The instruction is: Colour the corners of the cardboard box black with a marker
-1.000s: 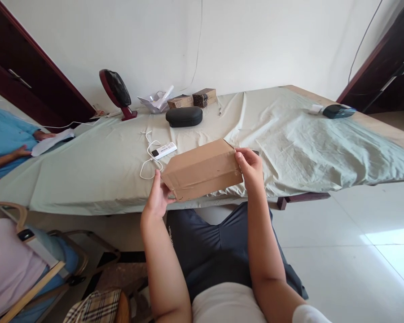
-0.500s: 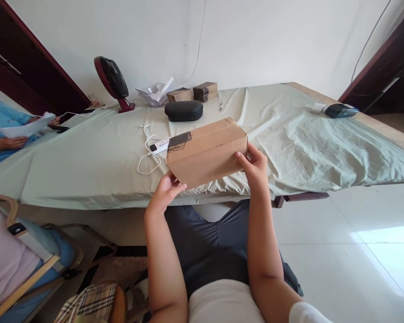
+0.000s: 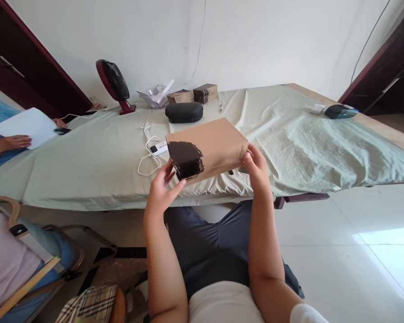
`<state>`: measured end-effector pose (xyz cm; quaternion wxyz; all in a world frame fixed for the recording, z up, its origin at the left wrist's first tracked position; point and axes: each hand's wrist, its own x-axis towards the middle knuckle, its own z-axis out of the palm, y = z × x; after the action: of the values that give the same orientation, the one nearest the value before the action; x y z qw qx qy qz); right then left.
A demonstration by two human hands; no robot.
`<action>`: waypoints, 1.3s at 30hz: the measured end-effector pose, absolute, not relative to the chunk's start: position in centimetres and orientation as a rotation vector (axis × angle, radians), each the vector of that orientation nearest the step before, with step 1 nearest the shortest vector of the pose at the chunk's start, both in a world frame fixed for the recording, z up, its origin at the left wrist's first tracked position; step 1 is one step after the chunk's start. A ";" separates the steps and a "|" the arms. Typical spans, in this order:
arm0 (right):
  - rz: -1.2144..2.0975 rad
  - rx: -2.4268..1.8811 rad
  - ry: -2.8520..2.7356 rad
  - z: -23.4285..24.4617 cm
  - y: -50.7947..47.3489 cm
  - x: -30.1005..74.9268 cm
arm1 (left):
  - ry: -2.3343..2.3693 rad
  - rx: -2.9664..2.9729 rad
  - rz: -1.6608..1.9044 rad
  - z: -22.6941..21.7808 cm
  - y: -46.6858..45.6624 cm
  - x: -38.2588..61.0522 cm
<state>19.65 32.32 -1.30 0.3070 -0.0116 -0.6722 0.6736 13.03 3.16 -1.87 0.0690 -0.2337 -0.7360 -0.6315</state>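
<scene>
A brown cardboard box [image 3: 218, 143] is held up over the near part of the cloth-covered table, tilted. A black scribbled-over patch covers its left end. My left hand [image 3: 163, 188] grips the lower left corner, thumb in front and fingers behind. On the right end, my right hand [image 3: 256, 168] is closed with its thumb on the near side. Just left of the box lie a white cable [image 3: 149, 154] and a small white-and-black item [image 3: 159, 147], partly hidden behind the box. A small dark object [image 3: 243, 170] shows partly beneath the box's right side.
Behind the box sit a black zip case [image 3: 184, 112], two small cardboard boxes [image 3: 205, 93] and a clear plastic bag [image 3: 156, 96]. A dark red fan [image 3: 116, 85] stands left. A person in blue [image 3: 6, 141] holds white paper [image 3: 28, 128]. A chair [image 3: 30, 242] is at lower left.
The box has been turned in my hands, so its broad face and large black patch now show. The other person's paper has come up and faces more toward me.
</scene>
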 end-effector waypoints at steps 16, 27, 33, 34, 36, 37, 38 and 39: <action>1.842 -0.066 -1.824 -1.8 32.6 19.1 | -2.127 -0.552 -1.804 -1.3 4.4 13.6; 2.140 -0.164 -1.700 -2.9 33.8 18.9 | -2.019 -0.746 -1.299 -1.7 2.8 12.3; 2.235 0.053 -1.718 -2.7 34.9 20.2 | -2.105 -0.693 -1.685 -1.5 2.9 12.6; 2.240 0.071 -1.727 -2.7 35.0 20.3 | -2.128 -0.693 -1.694 -1.3 2.9 12.8; 2.236 0.056 -1.760 -2.8 35.1 20.3 | -2.174 -0.689 -1.665 -0.7 2.9 13.2; 2.217 0.020 -1.783 -2.9 35.0 20.1 | -2.194 -0.690 -1.649 -0.4 2.9 13.5; 2.185 -0.020 -1.804 -3.0 34.9 20.0 | -2.211 -0.697 -1.642 -0.1 3.0 13.7; 2.147 -0.045 -1.822 -3.0 34.8 19.8 | -2.225 -0.709 -1.644 0.2 3.0 14.0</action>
<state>19.80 34.84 -3.03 0.1621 -0.0157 -0.6384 0.7523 13.98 3.03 0.15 0.1424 -0.2456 -0.7711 -0.5699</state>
